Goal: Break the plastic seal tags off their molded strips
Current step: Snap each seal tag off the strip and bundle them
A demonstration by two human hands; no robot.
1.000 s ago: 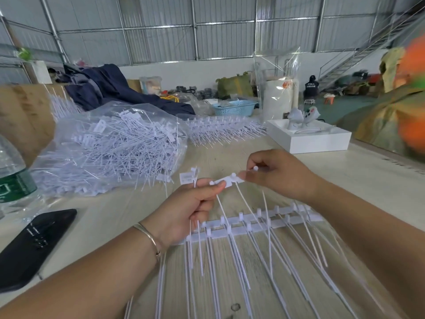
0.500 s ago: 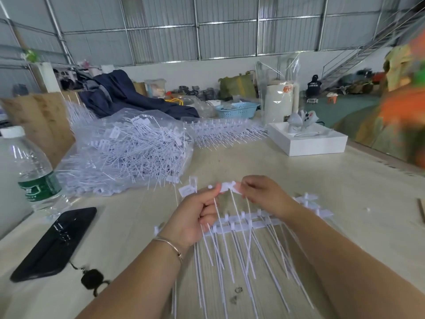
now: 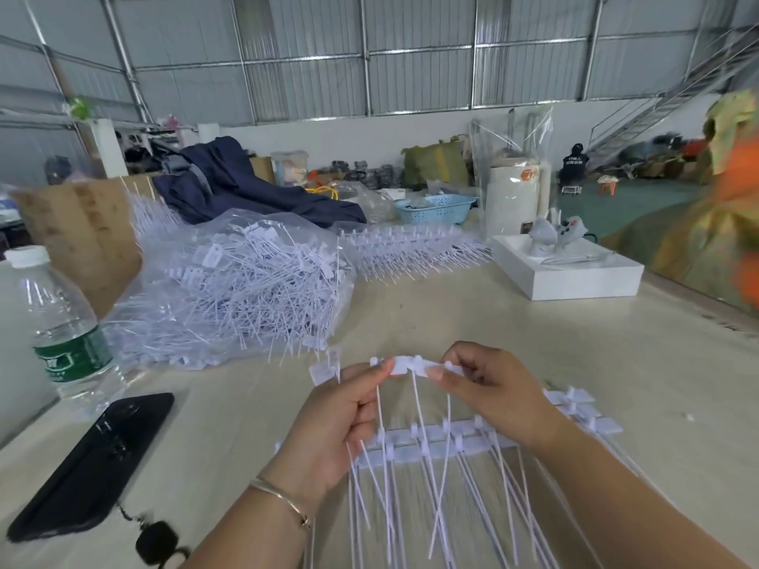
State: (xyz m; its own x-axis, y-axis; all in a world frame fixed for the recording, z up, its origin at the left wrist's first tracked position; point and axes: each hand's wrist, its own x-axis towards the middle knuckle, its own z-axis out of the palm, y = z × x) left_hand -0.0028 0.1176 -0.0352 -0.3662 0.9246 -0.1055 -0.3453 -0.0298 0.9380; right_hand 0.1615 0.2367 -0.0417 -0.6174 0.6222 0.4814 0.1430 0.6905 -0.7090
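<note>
your fingertips (image 3: 385, 369) of the left hand (image 3: 328, 420) and right hand (image 3: 499, 394) pinch opposite ends of a short white plastic tag piece (image 3: 412, 364), held above the white molded strip of seal tags (image 3: 435, 443) lying on the pale wooden table (image 3: 616, 363); your left hand also grips loose tags.

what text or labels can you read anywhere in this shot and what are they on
None can be read.
Water bottle: green label with white marks, too blurred to read.
White cylinder: orange mark, unreadable.
Back of a distant seated person: pale print, too small.
Seal tags in both hands: no print visible.
</note>
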